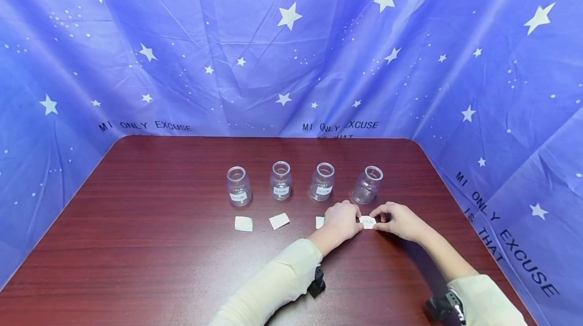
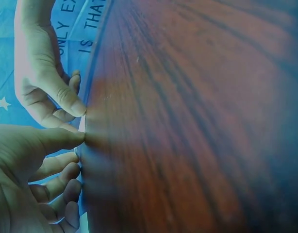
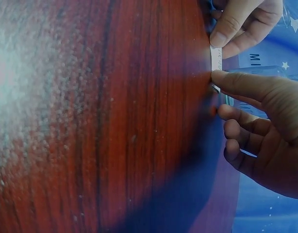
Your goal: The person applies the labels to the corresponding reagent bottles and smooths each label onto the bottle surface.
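A small white label (image 1: 368, 222) with handwriting on it is held between both hands, low over the table in front of the rightmost jar. My left hand (image 1: 341, 219) pinches its left end between thumb and forefinger. At the opposite end, the thumb and fingers of my right hand (image 1: 403, 220) pinch it too. In the right wrist view the label (image 3: 216, 58) shows edge-on, stretched between the two thumbs. The rightmost glass jar (image 1: 366, 190) stands just beyond the hands, with no label showing on it. Part of another white slip (image 1: 320, 222) is hidden behind my left hand.
Three more open glass jars stand in a row to the left: the far-left jar (image 1: 239, 184), its neighbour (image 1: 281, 180) and a third (image 1: 322, 179), each bearing a white label. Two white slips, one (image 1: 243, 223) and another (image 1: 279, 220), lie before them on the dark red table (image 1: 182, 265).
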